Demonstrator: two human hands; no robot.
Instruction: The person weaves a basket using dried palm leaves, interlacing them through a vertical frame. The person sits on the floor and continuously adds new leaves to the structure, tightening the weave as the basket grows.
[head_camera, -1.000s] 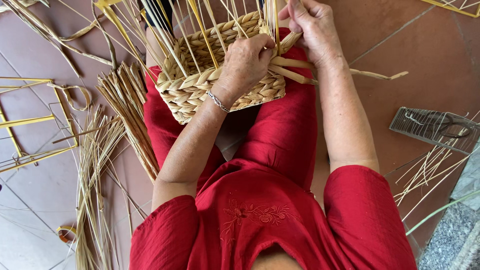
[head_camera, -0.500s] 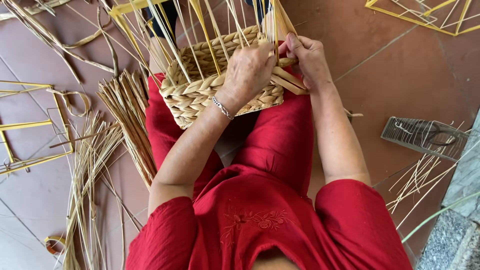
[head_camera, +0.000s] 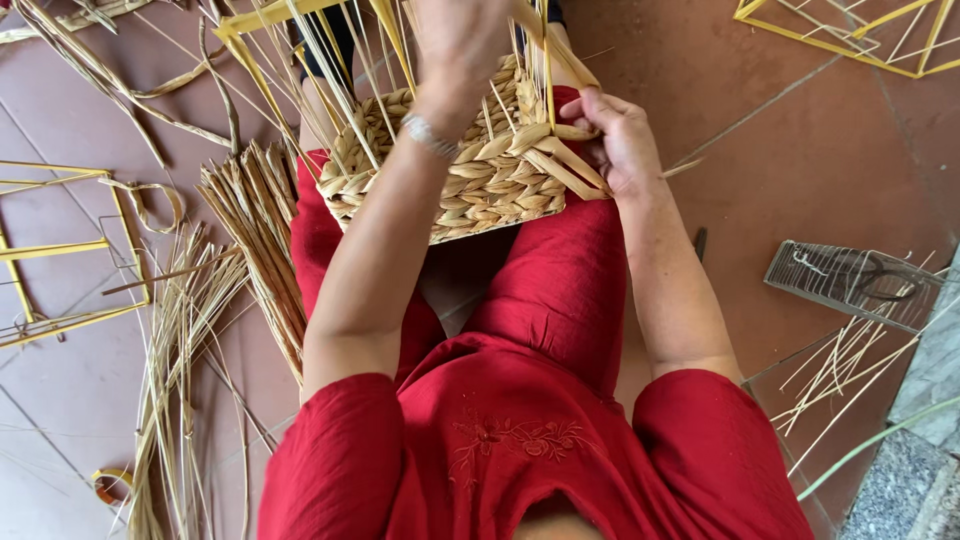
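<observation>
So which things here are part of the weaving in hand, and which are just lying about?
In hand:
- half-woven basket on the lap
- flat straw strand pinched by the right hand
- upright yellow stakes, left hand among them

Lying about:
- straw bundle
- yellow frame
- wire rack
- tape roll
</observation>
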